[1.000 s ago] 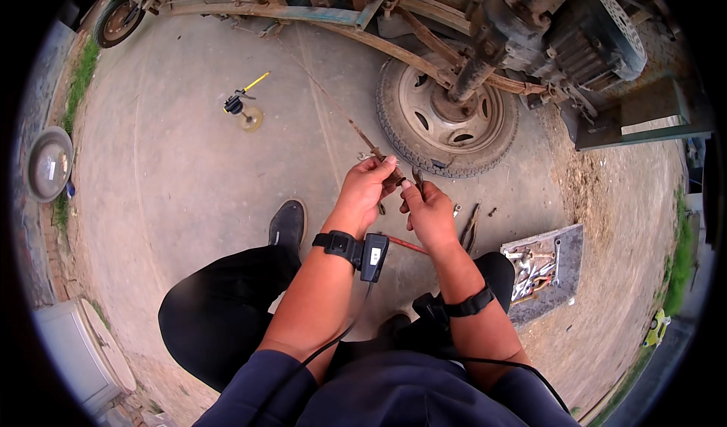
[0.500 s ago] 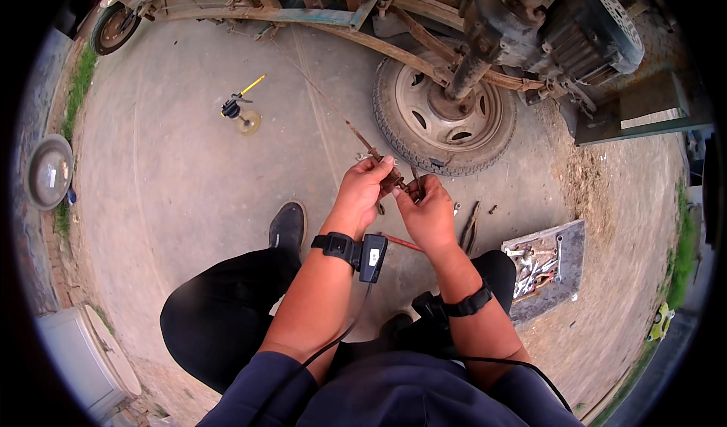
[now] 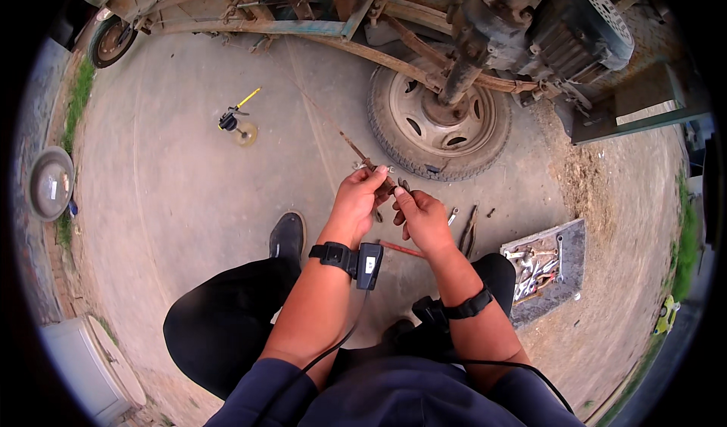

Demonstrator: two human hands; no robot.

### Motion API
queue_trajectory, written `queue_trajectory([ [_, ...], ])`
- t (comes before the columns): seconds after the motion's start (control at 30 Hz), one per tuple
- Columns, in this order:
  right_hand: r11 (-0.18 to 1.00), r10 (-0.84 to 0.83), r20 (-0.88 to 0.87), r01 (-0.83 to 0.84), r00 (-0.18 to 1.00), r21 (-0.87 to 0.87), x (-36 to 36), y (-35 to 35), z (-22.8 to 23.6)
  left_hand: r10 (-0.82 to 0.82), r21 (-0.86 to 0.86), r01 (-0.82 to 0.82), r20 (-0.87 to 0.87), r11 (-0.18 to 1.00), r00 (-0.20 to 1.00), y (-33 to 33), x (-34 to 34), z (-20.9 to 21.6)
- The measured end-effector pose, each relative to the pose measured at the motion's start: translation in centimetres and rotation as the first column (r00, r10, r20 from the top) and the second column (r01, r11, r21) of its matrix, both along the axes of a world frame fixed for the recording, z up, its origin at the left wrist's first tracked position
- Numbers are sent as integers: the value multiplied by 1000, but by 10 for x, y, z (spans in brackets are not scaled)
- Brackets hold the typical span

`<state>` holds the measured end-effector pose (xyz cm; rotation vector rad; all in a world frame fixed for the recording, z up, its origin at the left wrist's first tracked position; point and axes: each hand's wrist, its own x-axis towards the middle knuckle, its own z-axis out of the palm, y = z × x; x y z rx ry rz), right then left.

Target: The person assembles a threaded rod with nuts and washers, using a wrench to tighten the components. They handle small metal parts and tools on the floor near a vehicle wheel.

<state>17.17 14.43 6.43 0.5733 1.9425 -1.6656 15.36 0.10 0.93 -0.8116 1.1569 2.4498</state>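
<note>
My left hand (image 3: 357, 204) is closed around a rusty cable (image 3: 352, 146) with a thicker rod-like end, its thumb lying along the top. From there the cable runs up and away toward the vehicle frame. My right hand (image 3: 424, 216) pinches at the near end of this rusty piece, thumb against forefinger; a small dark part shows by the fingertips, too small to name. Just beyond my left fingers lies a wrench (image 3: 391, 169), partly hidden. Below my hands a red-handled tool (image 3: 400, 249) rests on the concrete.
A wheel (image 3: 394, 143) and a rusty vehicle frame (image 3: 265, 26) with a motor (image 3: 579, 45) stand ahead. Pliers (image 3: 470, 230), a small wrench (image 3: 453, 216) and a tool tray (image 3: 573, 275) lie right. An oil can (image 3: 242, 130) stands left, a metal basin (image 3: 51, 185) far left.
My right hand has shifted slightly, its fingers looser and more spread below the pinch. The rusty piece has moved a little left and down. The whole view has shifted slightly.
</note>
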Motion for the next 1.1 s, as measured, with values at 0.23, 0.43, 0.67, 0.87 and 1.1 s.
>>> queue_trajectory([
  [0.23,946,153,-448,0,881,325,9,-7,-9,-2,9,2,-5,1000,1000,0,0,-2],
  [0.43,966,115,-326,-29,938,258,6,-2,-21,-6,-1,6,6,1000,1000,1,1,6],
  [0.67,986,53,-187,-22,981,166,3,1,-10,-16,5,16,-25,1000,1000,1,1,3],
  [0.87,943,152,-410,-8,899,332,7,-6,-2,-22,-12,22,-7,1000,1000,-1,1,6],
  [1.1,983,100,-211,-64,972,172,6,-1,-3,-20,-8,20,-5,1000,1000,-1,1,5],
])
